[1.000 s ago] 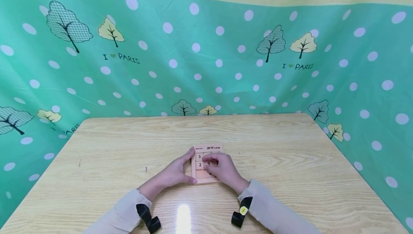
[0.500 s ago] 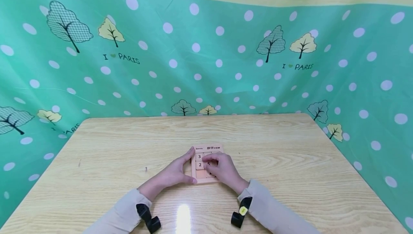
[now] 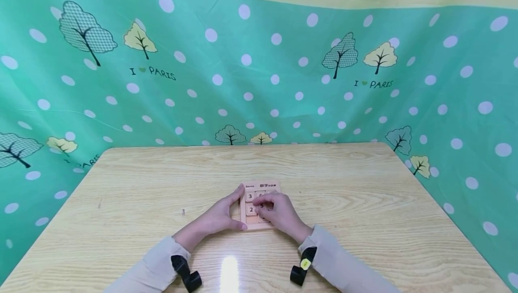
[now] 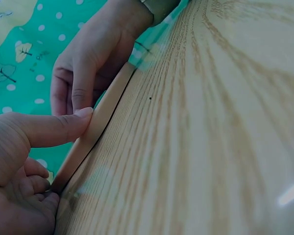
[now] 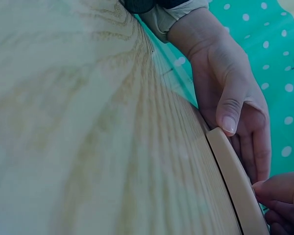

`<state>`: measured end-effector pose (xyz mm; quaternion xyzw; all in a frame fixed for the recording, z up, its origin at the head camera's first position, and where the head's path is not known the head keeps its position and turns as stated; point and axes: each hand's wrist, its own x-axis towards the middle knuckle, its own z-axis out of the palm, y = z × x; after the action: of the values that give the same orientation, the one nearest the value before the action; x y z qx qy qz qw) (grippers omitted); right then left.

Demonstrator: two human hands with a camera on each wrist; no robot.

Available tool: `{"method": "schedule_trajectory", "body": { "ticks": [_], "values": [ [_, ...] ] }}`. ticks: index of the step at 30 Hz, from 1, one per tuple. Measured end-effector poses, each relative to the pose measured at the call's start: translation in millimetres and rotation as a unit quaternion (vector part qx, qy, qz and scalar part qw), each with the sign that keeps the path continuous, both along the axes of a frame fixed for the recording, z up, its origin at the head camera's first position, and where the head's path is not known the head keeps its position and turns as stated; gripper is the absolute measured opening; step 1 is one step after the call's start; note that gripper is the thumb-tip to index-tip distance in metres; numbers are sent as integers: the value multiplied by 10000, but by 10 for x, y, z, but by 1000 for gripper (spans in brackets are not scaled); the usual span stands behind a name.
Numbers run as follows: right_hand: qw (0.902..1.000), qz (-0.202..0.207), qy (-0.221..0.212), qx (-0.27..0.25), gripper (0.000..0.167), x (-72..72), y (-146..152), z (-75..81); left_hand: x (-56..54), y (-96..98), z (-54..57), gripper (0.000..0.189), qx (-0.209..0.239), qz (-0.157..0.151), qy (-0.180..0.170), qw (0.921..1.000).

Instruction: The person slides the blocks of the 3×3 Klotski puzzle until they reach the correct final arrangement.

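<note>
A pale wooden sliding number puzzle (image 3: 259, 227) lies flat on the table. My left hand (image 3: 218, 216) grips its left side, thumb at the near corner and fingers along the far one. Over the numbered tiles is my right hand (image 3: 283, 214), bent index finger and thumb at the right side of the tile marked 2 (image 3: 250, 210). Above that sits the tile marked 3 (image 3: 250, 196), and a gap shows below it. The right hand hides most tiles on the right. In the left wrist view the puzzle's side edge (image 4: 95, 132) is visible under the left thumb.
The wood-grain table (image 3: 162, 171) spreads around the puzzle. A green dotted curtain (image 3: 259, 82) hangs behind and along the sides. Small dark marks (image 3: 183, 212) dot the tabletop. Black wrist cameras (image 3: 188, 275) are strapped to both sleeves.
The tile marked 2 has slid slightly toward the person, narrowing the gap below it and leaving a space under the 3. The left hand and the puzzle frame have stayed put.
</note>
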<state>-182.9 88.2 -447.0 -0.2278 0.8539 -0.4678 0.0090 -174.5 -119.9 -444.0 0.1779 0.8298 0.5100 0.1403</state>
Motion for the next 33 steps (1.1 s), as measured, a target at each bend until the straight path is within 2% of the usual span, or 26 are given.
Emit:
{"method": "schedule_trajectory", "body": {
  "ticks": [6, 16, 22, 33],
  "values": [
    [9999, 124, -71, 54, 16, 4, 17, 13, -5, 1, -11, 105, 79, -58, 39, 9999],
    [9973, 664, -305, -117, 16, 4, 59, 26, -9, -7, -5, 106, -12, -73, 6, 10000],
    [9964, 803, -258, -127, 17, -3, 61, 16, -17, -7, -2, 106, 76, -103, -26, 9999],
    [9976, 204, -554, -371, 19, -22, 22, 59, -6, -12, 15, 107, 2, -57, -71, 10000]
  ]
}}
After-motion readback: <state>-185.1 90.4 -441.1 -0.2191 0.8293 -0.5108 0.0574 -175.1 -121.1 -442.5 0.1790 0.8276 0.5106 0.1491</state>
